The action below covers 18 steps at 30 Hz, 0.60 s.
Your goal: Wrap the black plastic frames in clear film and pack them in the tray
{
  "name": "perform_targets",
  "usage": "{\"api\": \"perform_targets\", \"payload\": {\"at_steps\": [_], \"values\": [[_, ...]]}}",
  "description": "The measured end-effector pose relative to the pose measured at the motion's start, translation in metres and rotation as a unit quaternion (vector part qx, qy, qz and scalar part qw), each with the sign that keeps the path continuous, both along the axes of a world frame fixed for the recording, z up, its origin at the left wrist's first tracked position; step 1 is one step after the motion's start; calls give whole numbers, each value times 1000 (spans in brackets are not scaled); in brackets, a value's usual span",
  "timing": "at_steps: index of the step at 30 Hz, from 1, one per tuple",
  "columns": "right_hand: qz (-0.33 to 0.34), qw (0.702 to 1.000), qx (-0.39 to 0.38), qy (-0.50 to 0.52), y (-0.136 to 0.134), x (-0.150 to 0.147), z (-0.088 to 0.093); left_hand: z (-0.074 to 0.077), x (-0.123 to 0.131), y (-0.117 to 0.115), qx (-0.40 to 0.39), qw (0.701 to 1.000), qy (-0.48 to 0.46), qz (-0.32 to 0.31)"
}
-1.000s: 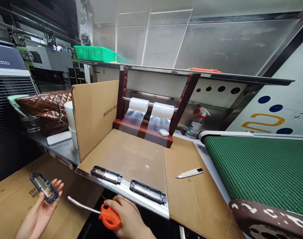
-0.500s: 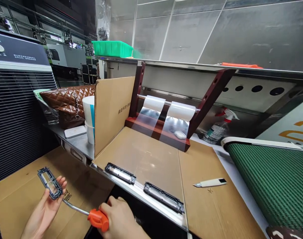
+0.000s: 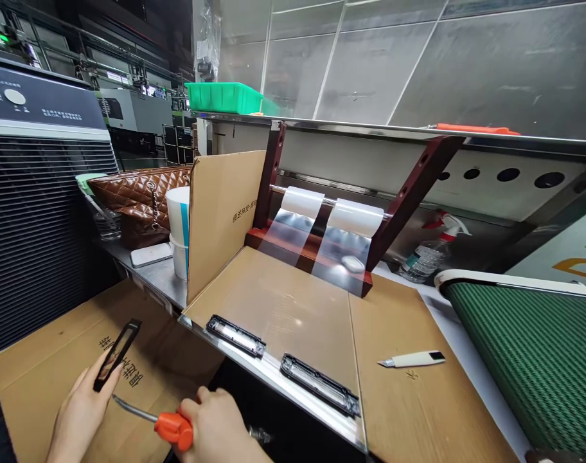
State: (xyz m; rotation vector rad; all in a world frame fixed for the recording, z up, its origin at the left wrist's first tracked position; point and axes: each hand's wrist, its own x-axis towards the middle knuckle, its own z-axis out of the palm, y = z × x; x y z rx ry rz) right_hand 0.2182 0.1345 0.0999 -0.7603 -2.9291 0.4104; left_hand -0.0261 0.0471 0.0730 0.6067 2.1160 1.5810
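Note:
My left hand pinches a narrow black plastic frame with a window through its middle, tilted on edge. In my right hand is an orange air blow gun with a thin bent metal nozzle. The nozzle's tip points just below the fingers of my left hand, close to the frame's lower end. Two similar black frames lie along the front edge of the bench, a shorter-looking one on the left and another to its right. Part of the blow gun's grip is hidden by my fingers.
A white utility knife lies on the cardboard at right. Behind stands a dark red rack holding two film rolls. An upright cardboard panel borders the left. A green conveyor belt runs at right, near a spray bottle.
My left hand has turned the frame from facing me to nearly edge-on, showing its other side. The blow gun has shifted slightly left. The view has moved a little.

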Motion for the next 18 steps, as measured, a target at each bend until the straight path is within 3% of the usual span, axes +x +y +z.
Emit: {"api": "perform_targets", "payload": {"at_steps": [4,14,18], "values": [[4,1000,-4,-3,-10,-16,-2,-2,-6,-6,-59,989,122,-49],[-31,999,-1,-32,-5,-11,51,-5,-8,-25,-173,963,202,-47],[-54,998,-17,-13,0,4,67,-25,-21,-32,-218,943,243,-59]]}}
